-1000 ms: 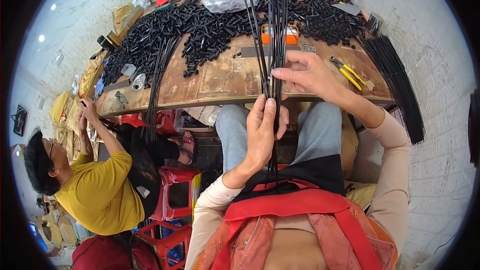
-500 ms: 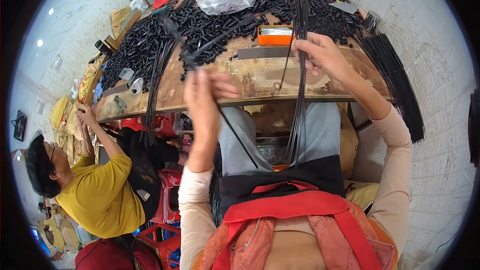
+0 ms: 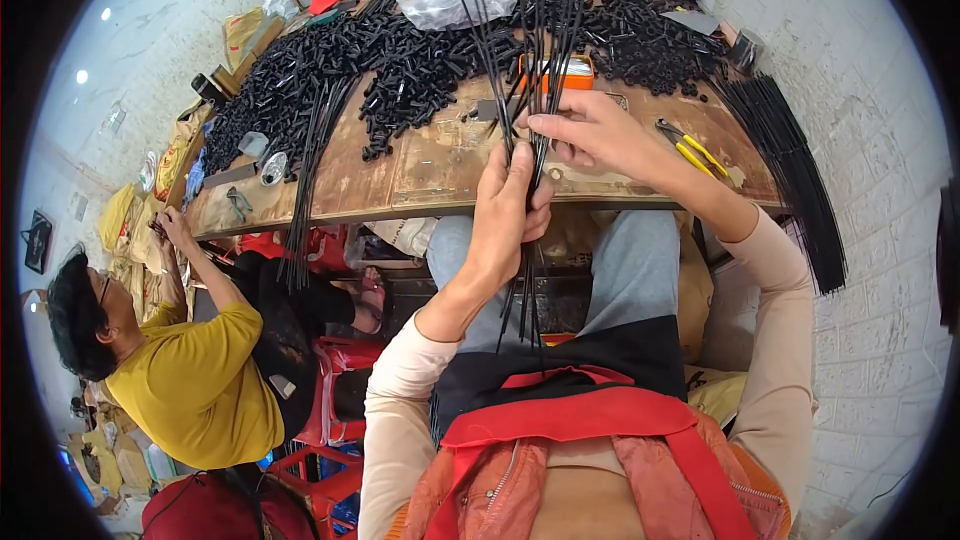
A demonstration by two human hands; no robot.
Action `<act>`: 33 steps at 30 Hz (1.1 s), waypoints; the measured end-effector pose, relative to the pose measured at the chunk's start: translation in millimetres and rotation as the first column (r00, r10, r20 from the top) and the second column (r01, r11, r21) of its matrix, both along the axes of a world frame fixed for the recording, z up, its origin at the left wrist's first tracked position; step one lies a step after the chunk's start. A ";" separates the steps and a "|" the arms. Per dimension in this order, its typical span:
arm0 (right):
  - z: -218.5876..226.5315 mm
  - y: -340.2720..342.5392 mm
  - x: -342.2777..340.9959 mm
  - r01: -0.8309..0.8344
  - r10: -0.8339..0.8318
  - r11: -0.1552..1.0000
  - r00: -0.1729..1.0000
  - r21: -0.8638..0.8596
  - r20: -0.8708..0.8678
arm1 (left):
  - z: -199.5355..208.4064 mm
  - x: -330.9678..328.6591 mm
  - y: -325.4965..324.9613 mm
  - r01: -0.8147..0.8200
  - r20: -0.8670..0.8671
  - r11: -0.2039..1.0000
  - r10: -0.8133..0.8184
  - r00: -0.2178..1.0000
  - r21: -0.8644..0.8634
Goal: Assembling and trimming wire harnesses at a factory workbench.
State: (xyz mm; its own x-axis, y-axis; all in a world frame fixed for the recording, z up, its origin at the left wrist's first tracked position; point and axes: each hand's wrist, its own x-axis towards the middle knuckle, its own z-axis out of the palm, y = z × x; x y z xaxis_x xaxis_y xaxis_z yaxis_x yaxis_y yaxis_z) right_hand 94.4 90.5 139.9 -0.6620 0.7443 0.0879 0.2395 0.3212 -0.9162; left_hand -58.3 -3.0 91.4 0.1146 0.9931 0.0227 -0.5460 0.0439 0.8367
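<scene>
A bundle of long thin black rods [image 3: 538,30] stands nearly upright before me, its tops fanned out over the table and its lower ends hanging past the edge above my lap. My left hand [image 3: 508,205] is closed around the bundle just above the table edge, thumb on top. Higher up, my right hand [image 3: 590,135] has its thumb and forefinger pinched on the same rods, the other fingers curled. Behind the rods is an orange box [image 3: 580,70] with pale thin pieces in it, partly hidden.
Black short tube-like pieces [image 3: 400,100] are heaped across the wooden table [image 3: 370,180]. Yellow-handled pliers [image 3: 700,154] lie at right, near more black rods [image 3: 785,165] overhanging the edge. A plastic bag [image 3: 455,0] sits behind. At left, a person in yellow [image 3: 200,380] works.
My left hand has come rightward from the far left, where it held a blurred black piece, onto the bundle. My right hand and the bundle have shifted left, uncovering the pliers.
</scene>
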 end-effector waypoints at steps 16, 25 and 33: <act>7.1 4.7 1.5 0.012 -0.028 0.997 0.976 -0.074 -0.218 | -5.0 3.8 -6.4 -0.200 -0.138 0.977 0.208 0.968 0.068; 10.0 10.7 0.0 -0.062 0.034 0.988 0.981 -0.142 -0.193 | -8.1 3.9 -0.5 -0.222 -0.116 0.962 0.241 0.964 0.156; 23.1 28.3 39.9 0.299 -0.320 0.947 0.851 -0.116 -0.417 | 0.9 -39.2 11.4 -0.355 -0.161 0.905 0.397 0.904 0.236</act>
State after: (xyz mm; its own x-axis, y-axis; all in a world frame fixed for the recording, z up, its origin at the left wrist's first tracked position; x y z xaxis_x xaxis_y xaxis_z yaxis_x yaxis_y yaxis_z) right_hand 134.4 118.7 163.0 -0.3029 0.9144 0.2686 -0.0962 0.2511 -0.9632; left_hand -97.5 8.4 92.3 -0.2437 0.9404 0.2373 -0.3090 -0.3072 0.9001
